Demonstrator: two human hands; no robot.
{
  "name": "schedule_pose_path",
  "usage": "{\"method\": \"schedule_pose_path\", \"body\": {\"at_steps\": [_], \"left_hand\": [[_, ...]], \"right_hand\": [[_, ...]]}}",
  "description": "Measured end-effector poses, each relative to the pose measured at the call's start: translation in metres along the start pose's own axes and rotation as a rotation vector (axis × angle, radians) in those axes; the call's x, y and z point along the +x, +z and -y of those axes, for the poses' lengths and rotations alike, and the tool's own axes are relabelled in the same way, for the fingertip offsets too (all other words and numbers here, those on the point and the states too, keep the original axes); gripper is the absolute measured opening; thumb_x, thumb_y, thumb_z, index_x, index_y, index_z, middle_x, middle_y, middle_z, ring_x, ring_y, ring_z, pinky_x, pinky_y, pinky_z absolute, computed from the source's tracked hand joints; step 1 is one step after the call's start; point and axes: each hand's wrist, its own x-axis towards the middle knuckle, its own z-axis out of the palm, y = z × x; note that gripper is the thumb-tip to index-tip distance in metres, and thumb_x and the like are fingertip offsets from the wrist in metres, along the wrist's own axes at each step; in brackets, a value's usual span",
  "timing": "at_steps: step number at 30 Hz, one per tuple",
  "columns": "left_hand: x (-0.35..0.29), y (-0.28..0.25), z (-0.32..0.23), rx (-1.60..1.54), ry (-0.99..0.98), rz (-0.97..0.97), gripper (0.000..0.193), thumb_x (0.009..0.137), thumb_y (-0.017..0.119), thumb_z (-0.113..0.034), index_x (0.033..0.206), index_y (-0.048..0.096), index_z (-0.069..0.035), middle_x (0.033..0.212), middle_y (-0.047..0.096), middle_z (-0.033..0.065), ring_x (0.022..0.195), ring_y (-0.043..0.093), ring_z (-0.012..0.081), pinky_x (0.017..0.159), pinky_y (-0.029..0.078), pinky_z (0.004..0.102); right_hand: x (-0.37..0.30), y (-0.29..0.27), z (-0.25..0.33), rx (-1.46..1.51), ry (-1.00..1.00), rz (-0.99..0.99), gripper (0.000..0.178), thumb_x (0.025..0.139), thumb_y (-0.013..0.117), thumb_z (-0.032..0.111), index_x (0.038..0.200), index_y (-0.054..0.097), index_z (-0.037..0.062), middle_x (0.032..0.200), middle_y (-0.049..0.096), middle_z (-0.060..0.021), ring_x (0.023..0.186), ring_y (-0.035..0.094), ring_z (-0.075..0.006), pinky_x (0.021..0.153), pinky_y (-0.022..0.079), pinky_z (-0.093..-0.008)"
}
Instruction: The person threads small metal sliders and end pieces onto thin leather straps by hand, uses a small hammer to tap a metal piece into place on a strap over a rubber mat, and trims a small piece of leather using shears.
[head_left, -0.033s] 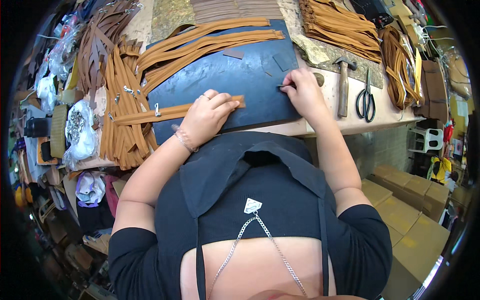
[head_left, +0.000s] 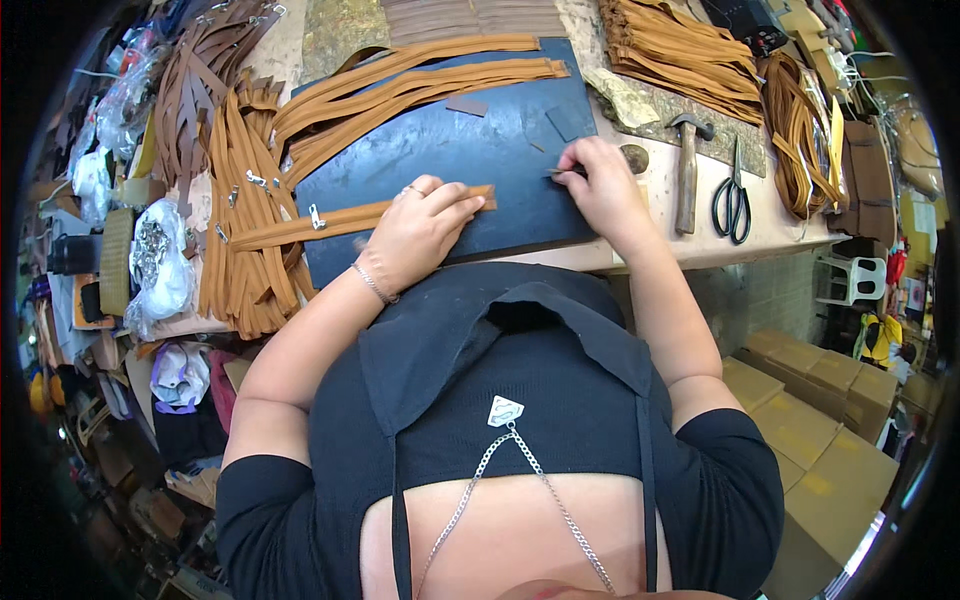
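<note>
A tan zipper (head_left: 350, 220) with a silver slider (head_left: 317, 217) lies across the dark work board (head_left: 400, 145). Curled over it near its right end, my left hand (head_left: 425, 220) holds it down against the board. My right hand (head_left: 600, 185) is by the board's right edge, thumb and forefinger pinched on a small thin piece (head_left: 553, 172), too small to name. More tan zippers (head_left: 430, 85) stretch over the board's far side. Two dark flat scraps, one brownish (head_left: 466, 106) and one grey (head_left: 563, 124), rest on it.
Right of the board lie a hammer (head_left: 687, 175), black-handled scissors (head_left: 735, 200) and a round stone-like lump (head_left: 635, 157). Zipper bundles (head_left: 680, 55) stand at the far right, others (head_left: 250, 200) at the left. A plastic bag of metal parts (head_left: 160, 255) sits at the left edge; cartons (head_left: 830, 440) are below right.
My right hand has shifted slightly left with the small piece. The zipper under my left hand has moved a little to the right with that hand.
</note>
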Motion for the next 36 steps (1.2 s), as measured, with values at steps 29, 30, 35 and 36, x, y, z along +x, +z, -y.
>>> {"method": "schedule_pose_path", "body": {"at_steps": [29,30,35,36], "left_hand": [[0.01,0.009,0.005,-0.042,0.035,-0.037,0.028,0.08,0.072,-0.005,0.107,0.073,-0.006,0.107,0.067,0.0049,0.091,0.059,0.0249,0.083,0.052,0.0344],[0.01,0.009,0.005,-0.041,0.035,-0.035,0.028,0.08,0.072,-0.005,0.107,0.073,-0.006,0.107,0.067,0.0049,0.091,0.059,0.0249,0.083,0.052,0.0344],[0.011,0.008,0.004,-0.027,0.022,-0.039,0.028,0.08,0.073,-0.005,0.108,0.073,-0.006,0.107,0.067,0.0045,0.09,0.059,0.0249,0.083,0.052,0.0342],[0.012,0.009,0.003,-0.026,0.022,-0.04,0.028,0.08,0.073,-0.005,0.108,0.073,-0.006,0.107,0.067,0.0045,0.09,0.059,0.0249,0.083,0.052,0.0342]], "right_hand": [[0.002,0.04,0.044,0.193,0.121,0.079,0.018,0.081,0.078,0.017,0.084,0.065,0.0047,0.08,0.068,-0.0124,0.079,0.064,-0.0325,0.072,0.052,-0.0422],[0.002,0.039,0.044,0.194,0.121,0.078,0.018,0.081,0.078,0.017,0.084,0.065,0.0047,0.08,0.068,-0.0124,0.079,0.064,-0.0325,0.072,0.052,-0.0422],[0.006,0.033,0.025,0.564,0.312,0.103,0.018,0.084,0.078,0.015,0.085,0.064,0.0042,0.076,0.067,-0.0071,0.074,0.064,-0.0175,0.07,0.052,-0.0327],[0.006,0.035,0.012,0.722,0.306,0.068,0.012,0.087,0.075,0.008,0.087,0.064,0.0044,0.083,0.066,-0.0036,0.078,0.061,-0.0104,0.072,0.053,-0.0271]]}}
